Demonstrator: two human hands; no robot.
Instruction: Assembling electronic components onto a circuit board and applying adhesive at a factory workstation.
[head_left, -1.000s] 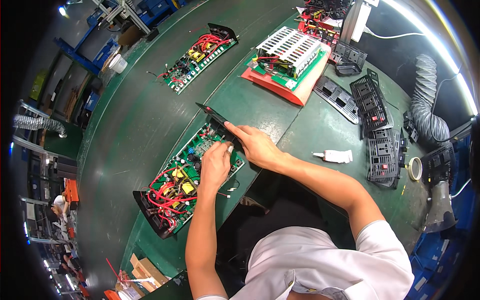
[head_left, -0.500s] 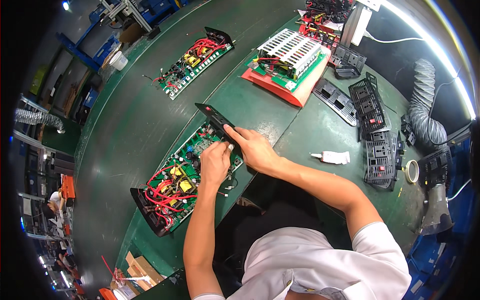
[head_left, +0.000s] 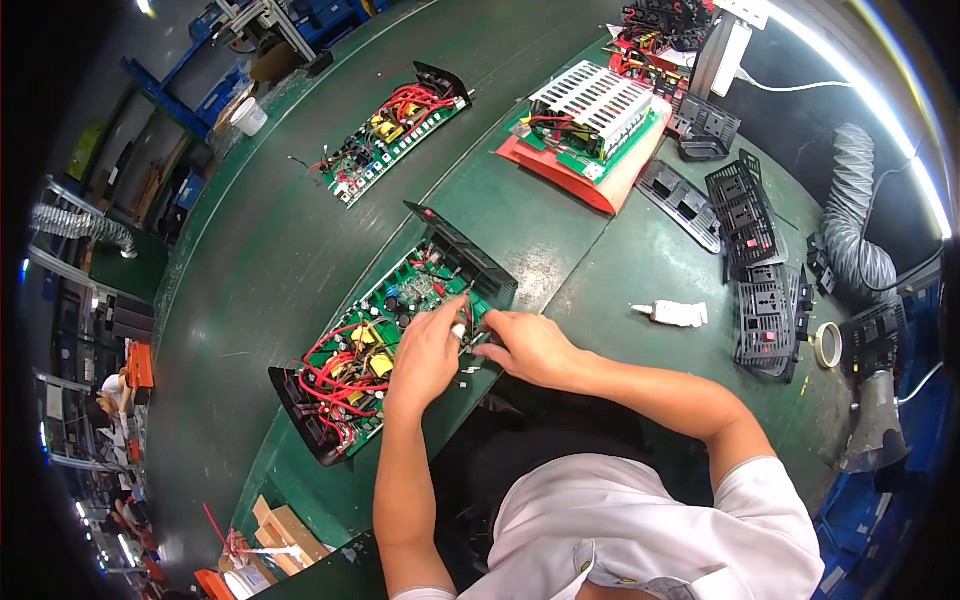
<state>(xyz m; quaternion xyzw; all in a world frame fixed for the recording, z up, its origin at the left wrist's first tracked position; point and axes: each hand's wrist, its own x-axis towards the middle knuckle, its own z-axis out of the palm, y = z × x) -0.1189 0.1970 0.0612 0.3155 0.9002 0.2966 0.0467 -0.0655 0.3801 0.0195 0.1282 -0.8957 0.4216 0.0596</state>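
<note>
A green circuit board [head_left: 402, 292] with yellow transformers and red wires lies at a slant in front of me. Upright at its far right end stands a black slotted end panel [head_left: 468, 256], and another black panel [head_left: 300, 420] closes the near left end. My left hand [head_left: 430, 352] is closed over the board's right part, fingertips by a small white connector and thin wires. Beside it my right hand [head_left: 532, 348] bends its thumb and forefinger around the board's right corner, next to the wires. Both hands are closed; what their fingertips grip is hidden or too small to name.
A second wired board [head_left: 395, 130] lies further off. Beyond my right hand are a board under a white perforated cover [head_left: 592, 100] on a red pad [head_left: 600, 192], a white tube [head_left: 672, 313], black slotted panels [head_left: 762, 315] and a tape roll [head_left: 826, 345].
My right hand has come off the black end panel and moved down to the board's corner. The panel now stands free of my hands. My left hand has shifted slightly down.
</note>
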